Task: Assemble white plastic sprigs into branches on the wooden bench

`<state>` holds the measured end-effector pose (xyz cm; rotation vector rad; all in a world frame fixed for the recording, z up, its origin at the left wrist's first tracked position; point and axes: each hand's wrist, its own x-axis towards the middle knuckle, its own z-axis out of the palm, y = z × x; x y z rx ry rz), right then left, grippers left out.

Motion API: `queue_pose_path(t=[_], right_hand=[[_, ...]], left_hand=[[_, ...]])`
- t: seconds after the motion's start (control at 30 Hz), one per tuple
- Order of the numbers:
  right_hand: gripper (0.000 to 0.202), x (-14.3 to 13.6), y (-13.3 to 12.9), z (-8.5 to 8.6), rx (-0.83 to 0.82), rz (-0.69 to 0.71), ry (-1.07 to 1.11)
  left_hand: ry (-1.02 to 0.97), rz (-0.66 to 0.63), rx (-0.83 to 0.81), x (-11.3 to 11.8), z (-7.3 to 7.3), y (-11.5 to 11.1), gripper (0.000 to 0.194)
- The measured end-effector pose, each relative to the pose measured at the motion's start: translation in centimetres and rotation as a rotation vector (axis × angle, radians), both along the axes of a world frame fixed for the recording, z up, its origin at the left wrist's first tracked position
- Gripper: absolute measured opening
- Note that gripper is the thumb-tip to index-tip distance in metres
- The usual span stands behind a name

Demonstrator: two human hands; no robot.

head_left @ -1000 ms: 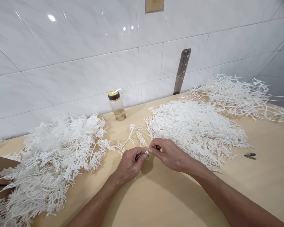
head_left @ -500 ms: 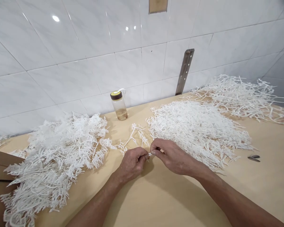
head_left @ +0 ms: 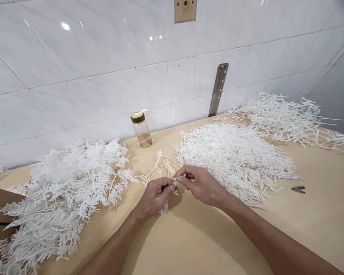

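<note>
My left hand [head_left: 157,196] is closed, thumb against forefinger, on a white branched plastic sprig [head_left: 164,208]. Its fine twigs stick out below the palm and past the fingertips. Just to the right, my right hand [head_left: 200,185] pinches thumb and forefinger together close to the sprig's tip. A speck of white shows at those fingertips, too small to make out. Behind the hands lie a few loose white branched sprigs [head_left: 157,165]. A heap of short white twigs [head_left: 226,152] reaches close behind my right hand.
A large pile of bushy white sprigs [head_left: 65,191] covers the left side, beside a brown box [head_left: 2,198]. Bare white branches [head_left: 286,118] lie at the back right. A bottle [head_left: 141,131] stands near the tiled wall. Small snips [head_left: 298,189] lie at right.
My right fingertips have moved slightly up and away from my left fingers. My left hand has turned, and more of the sprig shows below it. The view has shifted a little.
</note>
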<state>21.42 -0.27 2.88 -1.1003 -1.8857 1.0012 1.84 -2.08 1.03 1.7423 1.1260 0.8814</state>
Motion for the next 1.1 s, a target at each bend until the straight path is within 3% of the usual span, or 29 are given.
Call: queue_pose_path(t=[0.47,0.77,1.1], right_hand=[[0.022,-0.3,0.0,-1.0,-0.217,0.051,-0.047],[0.022,-0.9,-0.1,-0.7,-0.273,-0.006,-0.031],[0.020,-0.8,-0.4,-1.4,-0.109,0.006,-0.151]], left_hand=[[-0.081,0.059,-0.068,-0.3,-0.3,0.3,0.033],[-0.056,0.107,-0.048,-0.3,-0.8,0.3,0.033],[-0.040,0.094,-0.045,-0.1,-0.2,0.3,0.034]])
